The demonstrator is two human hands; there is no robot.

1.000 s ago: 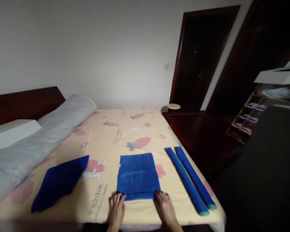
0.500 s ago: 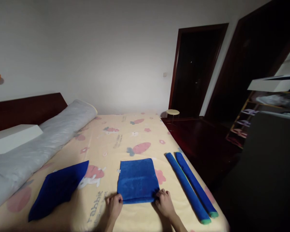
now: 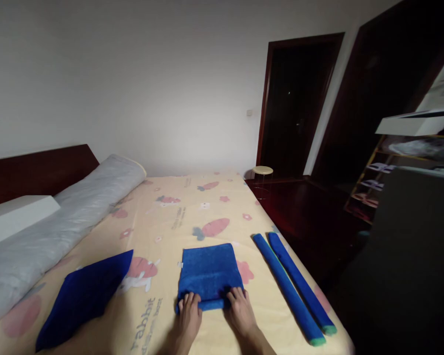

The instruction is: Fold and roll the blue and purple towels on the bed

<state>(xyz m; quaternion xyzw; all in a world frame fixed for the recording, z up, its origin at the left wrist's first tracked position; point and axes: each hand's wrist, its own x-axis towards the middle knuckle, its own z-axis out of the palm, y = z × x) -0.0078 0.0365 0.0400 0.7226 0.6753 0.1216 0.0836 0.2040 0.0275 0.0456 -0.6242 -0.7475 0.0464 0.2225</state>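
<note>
A blue towel (image 3: 208, 270) lies flat on the bed in front of me, its near edge turned into a narrow roll. My left hand (image 3: 190, 313) is curled over the left end of that roll, and my right hand (image 3: 240, 308) grips it near the right end; my fingertips press into the cloth. A small white label (image 3: 180, 265) sticks out at the towel's left side. To the right lie two rolled blue towels (image 3: 288, 291) side by side, with green near ends. Another blue cloth (image 3: 87, 296) is spread unevenly to the left.
The bed (image 3: 185, 227) has a rabbit-and-carrot print sheet. Along its left side lie a long grey bundle (image 3: 85, 202) and a white box (image 3: 20, 216). Beyond the right edge are a round stool (image 3: 262, 170), a shoe rack (image 3: 372, 185) and a dark panel (image 3: 418, 236).
Both hands have moved inward from the towel's near corners onto its rolled edge. The roll at the near side looks thicker. The view has shifted slightly.
</note>
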